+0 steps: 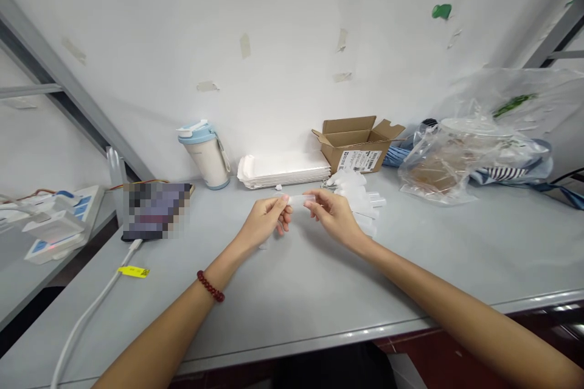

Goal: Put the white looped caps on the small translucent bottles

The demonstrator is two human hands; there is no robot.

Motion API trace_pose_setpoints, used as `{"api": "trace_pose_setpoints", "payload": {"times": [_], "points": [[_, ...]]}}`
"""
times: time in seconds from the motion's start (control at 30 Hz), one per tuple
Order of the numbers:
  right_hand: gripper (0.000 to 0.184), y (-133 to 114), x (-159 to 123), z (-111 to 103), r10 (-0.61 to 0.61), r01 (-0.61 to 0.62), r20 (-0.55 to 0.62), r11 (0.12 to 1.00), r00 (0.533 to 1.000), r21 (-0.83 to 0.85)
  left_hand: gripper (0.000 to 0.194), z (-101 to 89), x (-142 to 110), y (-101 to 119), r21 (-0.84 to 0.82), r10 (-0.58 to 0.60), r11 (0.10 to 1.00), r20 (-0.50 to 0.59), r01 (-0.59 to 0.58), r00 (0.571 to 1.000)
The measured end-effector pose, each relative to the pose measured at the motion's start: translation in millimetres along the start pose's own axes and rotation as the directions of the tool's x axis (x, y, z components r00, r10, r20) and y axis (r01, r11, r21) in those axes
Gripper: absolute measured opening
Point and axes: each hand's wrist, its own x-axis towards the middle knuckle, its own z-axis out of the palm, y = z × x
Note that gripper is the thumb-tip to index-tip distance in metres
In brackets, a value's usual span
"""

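Between my two hands a small clear plastic tube (298, 200) is held level just above the grey table. My left hand (268, 217) pinches its left end between thumb and forefinger, the other fingers curled below. At its right end, the thumb and fingertips of my right hand (335, 214) are closed on it. Just beyond my right hand lies a pile of white and clear plastic pieces (349, 187), partly hidden by that hand. A tiny white scrap (278, 186) sits on the table behind my left hand.
White flat trays or envelopes (287, 167) are stacked against the wall, beside an open cardboard box (358, 144). A tumbler (204, 155) and a propped phone (152, 213) with a white cable (91, 310) stand left. Plastic bags (438, 164) lie right; a power strip (68, 225) is far left.
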Motion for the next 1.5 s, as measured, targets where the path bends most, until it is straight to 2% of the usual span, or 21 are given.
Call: {"api": "trace_pose_setpoints", "payload": {"times": [0.13, 0.2, 0.3, 0.4, 0.53, 0.7, 0.8, 0.9, 1.03, 1.1, 1.23, 1.37, 1.43, 1.5], "points": [[0.021, -1.8, -1.4, -0.8, -0.077, 0.076, -0.001, 0.994, 0.997, -0.074, 0.045, -1.4, -1.0, 0.7, 0.013, 0.020, 1.000, -0.018, -0.020, 1.000], [0.019, -3.8, -2.6, -1.3, -0.077, 0.077, 0.002, 0.993, 0.997, -0.092, 0.044, -3.3, -2.2, 3.1, 0.050, 0.047, 0.998, -0.005, -0.046, 0.999], [0.021, -6.1, -3.3, -1.8, 0.018, -0.017, 0.051, 0.999, 0.999, -0.027, 0.041, -6.2, -4.7, 7.5, 0.178, 0.100, 0.979, 0.016, -0.101, 0.995], [0.034, -5.8, -1.1, -2.2, 0.135, -0.144, 0.122, 0.987, 0.983, 0.065, 0.031, -7.8, -6.0, 8.1, 0.307, 0.180, 0.933, 0.051, -0.187, 0.982], [0.037, -3.8, 2.4, -2.8, 0.196, -0.214, 0.135, 0.967, 0.971, 0.136, 0.022, -8.3, -4.4, 3.8, 0.338, 0.260, 0.904, 0.048, -0.260, 0.964], [0.025, -5.3, 0.2, -1.8, 0.110, -0.123, 0.092, 0.982, 0.990, 0.146, 0.038, -8.6, -2.8, 6.2, 0.273, 0.150, 0.949, 0.041, -0.156, 0.988], [0.023, -6.9, -2.2, -0.8, 0.048, -0.052, 0.051, 0.995, 0.998, 0.088, 0.043, -7.8, -3.8, 10.3, 0.204, 0.094, 0.974, 0.026, -0.098, 0.995], [0.021, -7.0, -3.2, -0.9, 0.025, -0.026, 0.019, 0.998, 1.000, 0.058, 0.039, -7.0, -5.7, 14.5, 0.185, 0.130, 0.974, 0.031, -0.134, 0.991], [0.013, -6.4, -4.3, -1.9, 0.029, -0.032, 0.068, 0.998, 0.997, 0.051, 0.030, -9.0, -7.4, 17.6, 0.220, 0.185, 0.957, 0.029, -0.187, 0.982], [0.018, -7.4, -5.3, -1.7, 0.019, -0.020, 0.094, 1.000, 0.995, 0.013, 0.027, -11.4, -7.0, 16.7, 0.211, 0.195, 0.958, 0.023, -0.196, 0.980], [0.022, -12.0, -7.1, 0.3, -0.055, 0.061, 0.084, 0.995, 0.995, -0.076, 0.029, -13.9, -4.9, 12.7, 0.134, 0.184, 0.974, 0.020, -0.185, 0.983], [0.023, -14.4, -6.6, 0.4, -0.152, 0.158, 0.049, 0.975, 0.987, -0.155, 0.030, -11.5, -5.9, 13.4, 0.161, 0.151, 0.975, 0.042, -0.156, 0.988], [0.025, -13.1, -5.4, -0.2, -0.086, 0.094, 0.068, 0.988, 0.994, -0.123, 0.030, -9.9, -7.6, 15.2, 0.200, 0.155, 0.966, 0.051, -0.162, 0.987], [0.033, -10.8, -3.9, -0.3, 0.057, -0.057, 0.131, 0.998, 0.990, -0.004, 0.030, -8.5, -8.9, 16.1, 0.250, 0.179, 0.949, 0.067, -0.190, 0.982]]}}
